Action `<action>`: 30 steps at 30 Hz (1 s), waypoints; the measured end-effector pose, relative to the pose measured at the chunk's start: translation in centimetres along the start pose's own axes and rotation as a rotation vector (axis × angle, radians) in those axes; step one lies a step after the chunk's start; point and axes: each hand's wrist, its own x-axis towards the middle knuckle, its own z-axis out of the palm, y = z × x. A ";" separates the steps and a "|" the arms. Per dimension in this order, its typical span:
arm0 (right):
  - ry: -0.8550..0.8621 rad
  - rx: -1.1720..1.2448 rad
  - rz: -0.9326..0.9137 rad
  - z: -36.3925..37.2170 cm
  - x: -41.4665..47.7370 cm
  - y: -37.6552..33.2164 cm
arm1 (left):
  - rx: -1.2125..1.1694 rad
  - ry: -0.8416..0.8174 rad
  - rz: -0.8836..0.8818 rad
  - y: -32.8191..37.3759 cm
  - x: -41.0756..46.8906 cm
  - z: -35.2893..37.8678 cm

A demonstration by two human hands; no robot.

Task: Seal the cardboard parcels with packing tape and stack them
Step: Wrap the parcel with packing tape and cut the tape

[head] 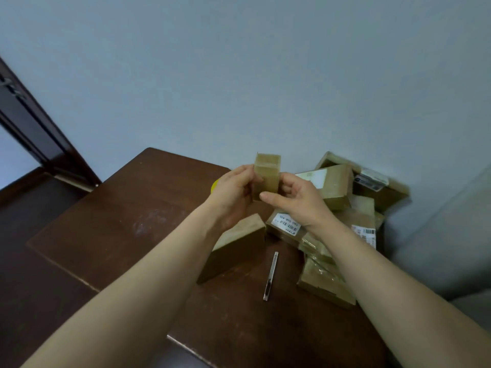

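Your left forearm (127, 301) and right forearm (398, 296) reach in from the bottom corners of the frame and meet just above the middle. Between them you hold a small cardboard box (267, 173) up on end, lifted off the table (119, 221). Your left hand (233, 197) has its grip curled round the box's left side. Your right hand (297, 200) grips the right side, with the thumb laid across the lower front edge.

Below your left wrist, a plain brown box (236, 248) lies on the table, partly hidden by that arm. Just to its right lies a slim metal cutter (271, 276), pointing roughly up and down the frame and touching nothing else.

A pile of parcels (337, 187) fills the right centre, tilted and leaning on one another against the wall (239, 62); several carry white printed labels. One labelled parcel (287, 224) sits under your right wrist.

A sliver of something yellow (214, 185) shows behind your left hand; you cannot tell what it is. A dark door frame (34, 123) runs down the left edge.
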 end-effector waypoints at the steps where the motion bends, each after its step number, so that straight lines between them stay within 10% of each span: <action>1: 0.026 0.003 -0.020 0.1 -0.5 0.0 | -0.007 -0.007 0.009 -0.3 -0.7 0.1; 9: 0.075 -0.068 -0.068 0.4 -4.2 -0.2 | 0.053 -0.032 0.064 -0.6 -3.8 0.6; 21: 0.035 -0.116 -0.020 1.6 -5.4 -0.4 | 0.912 0.047 0.929 -1.4 -3.5 -2.3; 26: 0.038 0.017 0.080 2.3 -5.0 -0.6 | 0.972 0.115 0.761 -2.6 -2.6 -4.3; 30: 0.139 0.130 0.098 2.6 -4.3 0.4 | 0.487 0.180 0.376 -2.7 -2.1 -5.3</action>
